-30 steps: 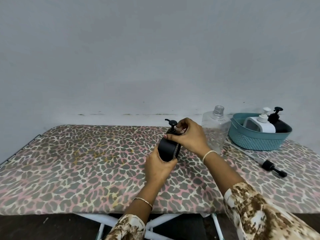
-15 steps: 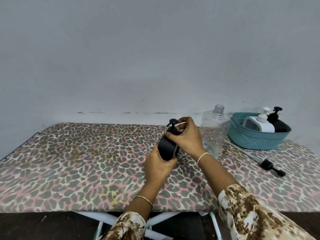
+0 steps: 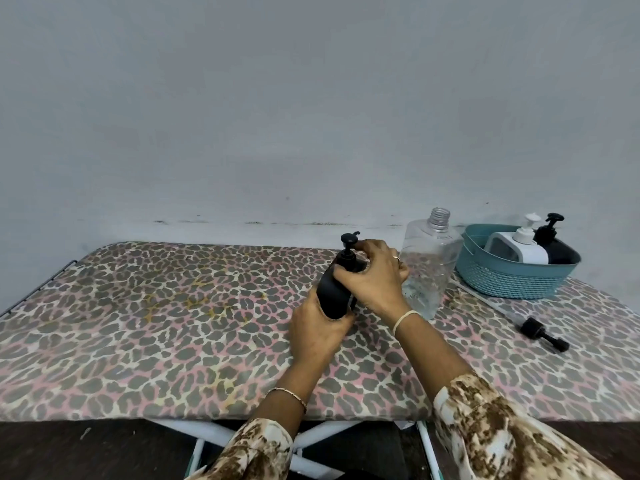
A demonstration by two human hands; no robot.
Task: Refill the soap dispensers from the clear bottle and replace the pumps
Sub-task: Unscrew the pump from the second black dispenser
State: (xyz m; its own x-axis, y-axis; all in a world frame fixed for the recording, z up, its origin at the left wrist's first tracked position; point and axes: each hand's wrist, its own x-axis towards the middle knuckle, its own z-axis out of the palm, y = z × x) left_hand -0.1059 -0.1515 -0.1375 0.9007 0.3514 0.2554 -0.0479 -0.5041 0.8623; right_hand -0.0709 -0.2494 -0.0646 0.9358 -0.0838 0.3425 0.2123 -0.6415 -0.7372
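Left hand [image 3: 317,329] grips the matte black plastic dispenser [image 3: 335,296]; right hand [image 3: 375,275] curls round its black pump collar [image 3: 350,259] above the leopard-print fabric bench [image 3: 173,323].

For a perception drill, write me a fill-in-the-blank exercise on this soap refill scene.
The left hand and right hand both grip the ____ dispenser.
The clear bottle stands without a ____.
The basket holds ____ dispensers: a white one and a black one.
Missing words: black; cap; two.
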